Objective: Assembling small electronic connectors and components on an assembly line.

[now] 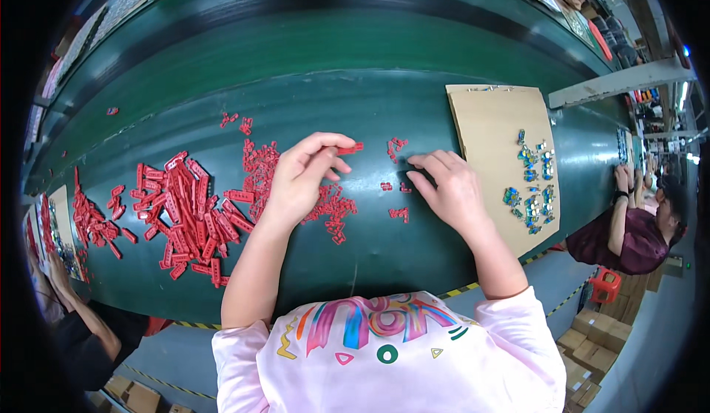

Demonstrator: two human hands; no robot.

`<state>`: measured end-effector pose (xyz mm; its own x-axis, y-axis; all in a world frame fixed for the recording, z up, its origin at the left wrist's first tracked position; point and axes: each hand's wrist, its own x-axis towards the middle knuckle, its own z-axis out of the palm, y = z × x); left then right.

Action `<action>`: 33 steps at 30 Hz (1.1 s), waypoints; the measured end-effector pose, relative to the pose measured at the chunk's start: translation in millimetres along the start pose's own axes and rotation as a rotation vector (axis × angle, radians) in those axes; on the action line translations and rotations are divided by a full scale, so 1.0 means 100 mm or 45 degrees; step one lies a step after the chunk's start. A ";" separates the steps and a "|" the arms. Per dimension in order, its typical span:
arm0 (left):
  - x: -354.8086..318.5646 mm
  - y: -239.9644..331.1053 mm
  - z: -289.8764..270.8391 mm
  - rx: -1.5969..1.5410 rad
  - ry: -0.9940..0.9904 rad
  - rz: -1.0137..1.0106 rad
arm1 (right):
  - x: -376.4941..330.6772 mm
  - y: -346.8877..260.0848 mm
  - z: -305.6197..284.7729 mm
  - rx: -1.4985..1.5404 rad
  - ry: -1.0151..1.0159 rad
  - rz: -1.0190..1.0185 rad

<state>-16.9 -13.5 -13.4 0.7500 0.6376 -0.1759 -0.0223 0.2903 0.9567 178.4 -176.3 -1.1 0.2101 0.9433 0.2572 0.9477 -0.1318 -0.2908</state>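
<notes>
cardboard sheet (492, 139), green belt (370, 58), red stool (605, 285)

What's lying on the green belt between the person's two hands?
In the head view, a few small red plastic pieces lie between the left hand and the right hand; otherwise bare green belt.

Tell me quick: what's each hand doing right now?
Left hand: pinching a small red part.
Right hand: holding nothing, fingertips on the green belt.

Both hands (299, 180) (447, 187) forward, fingers pinched.
</notes>
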 end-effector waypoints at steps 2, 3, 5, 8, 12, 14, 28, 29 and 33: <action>-0.01 0.00 -0.05 -0.074 0.067 0.025 | 0.00 0.05 -0.06 0.065 -0.089 -0.014; -0.01 0.00 -0.07 -0.111 0.101 0.033 | 0.00 0.06 -0.09 0.100 -0.135 -0.020; -0.01 0.01 -0.08 -0.147 0.128 0.028 | -0.04 0.04 -0.12 0.139 -0.186 -0.011; 0.00 0.05 -0.07 -0.098 0.168 0.009 | -0.10 -0.08 -0.14 0.064 -0.169 0.036; 0.01 0.04 -0.05 -0.089 0.174 0.035 | -0.16 -0.07 -0.02 0.035 -0.164 0.100; 0.02 0.03 -0.04 -0.097 0.176 0.069 | -0.18 -0.04 0.03 0.036 -0.166 0.140; -0.27 0.05 0.35 0.467 -0.119 0.005 | -0.18 -0.35 -0.03 1.436 -0.092 0.550; -0.28 0.05 0.35 0.478 -0.130 0.045 | -0.17 -0.38 -0.03 1.590 -0.060 0.587; -0.29 0.06 0.34 0.335 -0.189 0.004 | -0.17 -0.42 -0.05 1.748 -0.068 0.607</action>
<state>-16.6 -54.3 4.8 0.8389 0.5216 -0.1555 0.1326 0.0813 0.9878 136.6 -188.8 11.1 0.3946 0.9083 -0.1390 -0.1866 -0.0690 -0.9800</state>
